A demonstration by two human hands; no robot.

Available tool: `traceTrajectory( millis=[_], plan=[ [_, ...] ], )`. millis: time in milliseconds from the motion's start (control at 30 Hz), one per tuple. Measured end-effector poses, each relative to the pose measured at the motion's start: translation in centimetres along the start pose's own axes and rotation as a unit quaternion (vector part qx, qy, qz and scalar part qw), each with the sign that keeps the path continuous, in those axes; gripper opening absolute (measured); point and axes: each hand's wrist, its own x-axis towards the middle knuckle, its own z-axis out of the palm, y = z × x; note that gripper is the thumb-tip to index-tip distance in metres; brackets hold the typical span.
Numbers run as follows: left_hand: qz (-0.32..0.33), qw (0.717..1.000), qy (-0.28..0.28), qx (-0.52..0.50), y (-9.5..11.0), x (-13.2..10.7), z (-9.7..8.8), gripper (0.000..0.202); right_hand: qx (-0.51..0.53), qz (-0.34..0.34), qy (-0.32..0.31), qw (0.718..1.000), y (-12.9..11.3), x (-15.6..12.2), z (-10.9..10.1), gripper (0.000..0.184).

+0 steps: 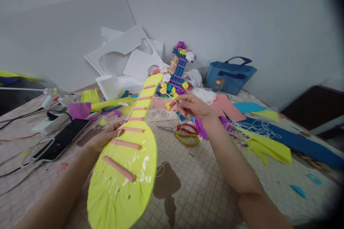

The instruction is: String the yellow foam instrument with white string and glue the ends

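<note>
A yellow paper-covered model instrument (126, 171), shaped like a pipa, is held tilted above the table with its narrow neck pointing away. Pink strips (119, 169) cross its face, and a few small holes show near its wide end. My left hand (107, 136) grips its left edge, the fingers partly behind it. A white string (118, 133) runs along the face and over the top of the neck toward my right hand (192, 105), which pinches it beside the neck. Beyond stands a blue decorated model (178, 71) with paper flowers.
Scissors (188, 134) with red and yellow handles lie behind the instrument. At left are a phone (63, 139), a power strip (51, 123) and cables. White foam boards (120, 52) lean at the back, near a blue bag (228, 75). Tangled string (258, 128) and coloured paper cover the right.
</note>
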Motion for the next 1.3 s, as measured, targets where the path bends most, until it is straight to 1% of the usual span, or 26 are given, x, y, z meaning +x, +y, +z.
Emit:
traceTrajectory(
  millis=[33, 67, 100, 167, 200, 267, 300, 333, 367, 433, 500, 633, 733, 767, 833, 867, 900, 933, 967, 1000, 1067, 1100, 1133, 1167, 1233, 1300],
  plan=[
    [0.0, 1.0, -0.004, -0.002, 0.0, 0.0, -0.1, 0.039, 0.004, 0.006, -0.021, 1.0, 0.1, 0.0, 0.1, 0.038],
    [-0.001, 1.0, 0.0, -0.003, -0.1, 0.0, -0.3, 0.038, 0.014, 0.0, -0.021, 1.0, -0.1, 0.1, 0.1, 0.038],
    [-0.003, 1.0, 0.01, -0.002, -0.1, 0.0, -0.6, 0.038, 0.027, -0.017, 0.004, 0.999, -0.5, 0.0, 0.0, 0.038],
    [-0.009, 0.999, 0.046, 0.009, 0.0, 0.1, -1.4, 0.043, 0.054, -0.088, 0.123, 0.987, -2.3, -0.8, -0.6, 0.035],
    [-0.006, 0.998, 0.067, 0.017, 0.0, 0.2, -1.9, 0.046, 0.069, -0.141, 0.206, 0.966, -3.5, -1.6, -1.1, 0.032],
    [0.005, 0.995, 0.098, 0.03, 0.2, 0.3, -2.7, 0.052, 0.101, -0.259, 0.352, 0.894, -6.2, -3.8, -2.2, 0.025],
    [0.012, 0.994, 0.106, 0.033, 0.3, 0.3, -3.0, 0.054, 0.114, -0.305, 0.396, 0.858, -7.4, -5.1, -2.9, 0.026],
    [0.017, 0.993, 0.107, 0.033, 0.4, 0.3, -3.1, 0.057, 0.131, -0.34, 0.418, 0.832, -8.4, -6.4, -3.5, 0.034],
    [0.021, 0.994, 0.105, 0.032, 0.5, 0.2, -3.2, 0.058, 0.132, -0.349, 0.433, 0.821, -9.1, -7.6, -4.1, 0.041],
    [0.024, 0.994, 0.103, 0.029, 0.6, 0.1, -3.0, 0.062, 0.124, -0.344, 0.454, 0.812, -9.6, -9.2, -5.3, 0.05],
    [0.035, 0.993, 0.108, 0.03, 0.6, 0.0, -2.6, 0.066, 0.111, -0.321, 0.468, 0.816, -9.1, -9.4, -6.2, 0.046],
    [0.028, 0.992, 0.121, 0.033, 0.4, -0.1, -2.2, 0.076, 0.032, -0.239, 0.456, 0.856, -6.4, -6.1, -6.4, 0.029],
    [0.013, 0.99, 0.134, 0.029, 0.4, -0.1, -2.3, 0.076, -0.063, -0.175, 0.409, 0.893, -4.1, -3.2, -4.6, 0.018],
    [0.015, 0.99, 0.137, 0.027, 0.4, -0.1, -2.4, 0.075, -0.093, -0.128, 0.36, 0.92, -3.4, -2.5, -3.8, 0.016],
    [0.021, 0.99, 0.138, 0.02, 0.4, -0.2, -2.5, 0.074, -0.147, 0.003, 0.189, 0.971, -2.2, -1.4, -2.2, 0.015],
    [0.021, 0.99, 0.135, 0.014, 0.4, -0.3, -2.5, 0.074, -0.173, 0.064, 0.094, 0.978, -1.6, -1.0, -1.6, 0.015],
    [0.02, 0.991, 0.133, 0.008, 0.4, -0.4, -2.5, 0.074, -0.197, 0.108, 0.021, 0.974, -1.1, -0.5, -1.2, 0.015],
    [0.019, 0.991, 0.131, 0.004, 0.4, -0.4, -2.5, 0.073, -0.221, 0.126, -0.006, 0.967, -0.6, 0.2, -1.0, 0.014],
    [0.018, 0.992, 0.126, 0.001, 0.4, -0.5, -2.3, 0.072, -0.247, 0.114, 0.02, 0.962, -0.1, 1.0, -1.0, 0.014],
    [0.016, 0.993, 0.116, 0.002, 0.4, -0.6, -2.2, 0.07, -0.271, 0.079, 0.084, 0.956, 0.5, 2.0, -1.1, 0.014],
    [0.016, 0.996, 0.085, 0.005, 0.5, -0.6, -1.7, 0.067, -0.288, -0.012, 0.233, 0.929, 1.5, 4.5, -1.5, 0.011],
    [0.014, 0.998, 0.066, 0.007, 0.6, -0.5, -1.4, 0.063, -0.278, -0.046, 0.275, 0.919, 2.0, 5.9, -1.6, 0.007],
    [0.011, 0.999, 0.047, 0.009, 0.7, -0.5, -1.0, 0.059, -0.258, -0.064, 0.284, 0.921, 2.5, 7.2, -1.6, 0.007],
    [0.009, 0.999, 0.031, 0.01, 0.7, -0.5, -0.7, 0.054, -0.23, -0.067, 0.263, 0.935, 2.9, 8.4, -1.4, 0.012],
    [0.008, 1.0, 0.008, 0.01, 0.7, -0.5, -0.3, 0.045, -0.149, -0.059, 0.18, 0.971, 3.5, 10.2, -0.5, 0.023],
    [0.005, 1.0, -0.002, 0.006, 0.6, -0.5, -0.1, 0.039, -0.05, -0.062, 0.112, 0.99, 3.9, 11.0, 0.5, 0.028]
  ],
)
